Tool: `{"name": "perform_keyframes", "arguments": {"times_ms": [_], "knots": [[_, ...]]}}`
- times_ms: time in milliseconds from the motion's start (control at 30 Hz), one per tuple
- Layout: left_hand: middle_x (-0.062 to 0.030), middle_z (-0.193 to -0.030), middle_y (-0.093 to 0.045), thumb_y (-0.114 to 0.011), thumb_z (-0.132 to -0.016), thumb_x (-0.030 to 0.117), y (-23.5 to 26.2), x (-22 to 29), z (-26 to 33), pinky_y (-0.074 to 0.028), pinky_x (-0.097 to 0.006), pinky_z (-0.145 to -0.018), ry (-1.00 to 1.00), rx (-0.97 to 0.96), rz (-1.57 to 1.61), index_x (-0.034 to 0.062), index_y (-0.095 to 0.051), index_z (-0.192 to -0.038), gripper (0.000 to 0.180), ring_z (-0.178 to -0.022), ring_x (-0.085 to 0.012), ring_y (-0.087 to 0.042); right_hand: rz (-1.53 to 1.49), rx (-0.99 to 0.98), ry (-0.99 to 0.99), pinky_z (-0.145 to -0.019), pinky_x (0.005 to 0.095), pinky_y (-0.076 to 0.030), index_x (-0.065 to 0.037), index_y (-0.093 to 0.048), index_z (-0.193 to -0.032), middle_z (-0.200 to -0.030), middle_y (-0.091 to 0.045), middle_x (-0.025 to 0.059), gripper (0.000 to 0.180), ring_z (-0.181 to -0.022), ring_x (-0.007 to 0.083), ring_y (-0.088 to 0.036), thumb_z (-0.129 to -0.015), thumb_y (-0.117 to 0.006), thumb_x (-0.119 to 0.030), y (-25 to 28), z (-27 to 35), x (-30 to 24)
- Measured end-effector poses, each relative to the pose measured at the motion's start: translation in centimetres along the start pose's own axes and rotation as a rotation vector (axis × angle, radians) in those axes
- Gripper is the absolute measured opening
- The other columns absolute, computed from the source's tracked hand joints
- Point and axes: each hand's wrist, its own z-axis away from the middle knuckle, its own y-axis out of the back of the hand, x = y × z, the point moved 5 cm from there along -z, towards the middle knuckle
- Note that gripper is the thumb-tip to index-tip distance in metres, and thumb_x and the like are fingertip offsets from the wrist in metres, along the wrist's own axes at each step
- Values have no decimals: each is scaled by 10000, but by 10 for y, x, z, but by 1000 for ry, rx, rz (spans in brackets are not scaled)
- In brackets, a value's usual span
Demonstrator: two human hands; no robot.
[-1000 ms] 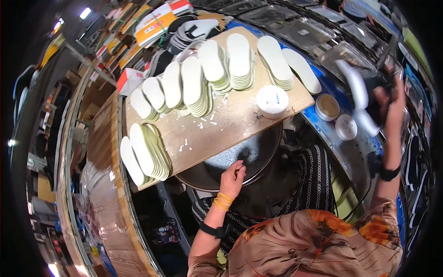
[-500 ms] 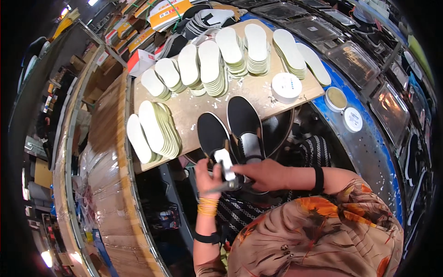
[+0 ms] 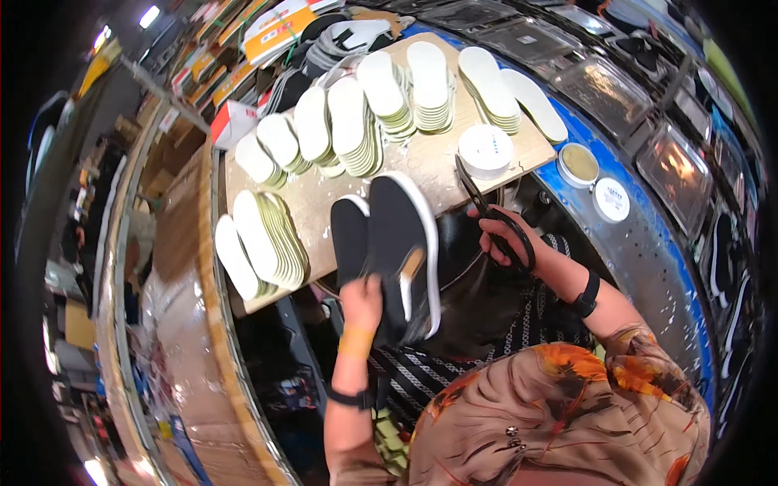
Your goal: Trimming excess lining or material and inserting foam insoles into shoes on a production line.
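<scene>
My left hand [image 3: 362,301] grips the heels of a pair of black slip-on shoes [image 3: 395,243] with white sole edges, held over my lap just in front of the wooden board [image 3: 320,194]. My right hand [image 3: 506,240] holds black scissors [image 3: 485,212] by the handles, blades pointing up toward the board, to the right of the shoes. Stacks of pale insoles [image 3: 348,121] cover the board behind the shoes.
A white round container [image 3: 485,150] sits on the board's right end. An open tin [image 3: 579,163] and its lid [image 3: 610,199] lie on the blue rim beyond. More insole stacks [image 3: 259,243] stand at the board's left end. Boxes [image 3: 279,28] are piled behind.
My right hand has left the shoes and now holds scissors to their right. My left hand keeps the pair, now raised nearer my body.
</scene>
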Motion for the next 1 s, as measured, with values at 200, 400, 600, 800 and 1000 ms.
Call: {"name": "perform_keyframes", "arguments": {"times_ms": [200, 400, 600, 800, 1000], "knots": [[-114, -992, -607, -472, -853, 196, 52, -60, 98, -442, -325, -778, 542, 30, 1317, 29, -581, -1000, 248, -944, -203, -562, 786, -235, 379, -635, 305, -459, -99, -506, -1156, -876, -629, 79, 510, -726, 226, -609, -739, -658, -352, -56, -10, 11], [-108, -950, -602, -480, -849, 188, 58, -54, 125, -432, -322, -743, 531, -56, 1348, 20, -576, -967, 227, -901, -193, -548, 876, -199, 515, -638, 339, -470, -96, -526, -1105, -815, -605, 93, 609, -751, 274, -610, -650, -711, -456, -118, -7, -8], [-103, -908, -597, -487, -845, 181, 44, -46, 116, -422, -319, -708, 519, -147, 1347, 11, -572, -933, 209, -857, -183, -533, 968, -75, 596, -646, 337, -481, -100, -540, -1105, -812, -612, 117, 589, -724, 276, -617, -647, -726, -419, -122, -4, -9], [-97, -866, -592, -495, -841, 173, 31, -35, 109, -412, -316, -673, 519, -212, 1345, 2, -567, -899, 195, -813, -172, -519, 963, -152, 415, -647, 336, -463, -94, -526, -1121, -763, -592, 167, 545, -734, 315, -606, -694, -704, -383, -112, -7, 7], [-92, -824, -587, -502, -836, 166, 21, -26, 104, -402, -313, -638, 522, -244, 1340, -7, -562, -865, 185, -769, -162, -505, 790, -286, 469, -653, 324, -459, -98, -484, -1120, -853, -589, 141, 529, -774, 304, -592, -728, -670, -402, -110, 21, -11]]}}
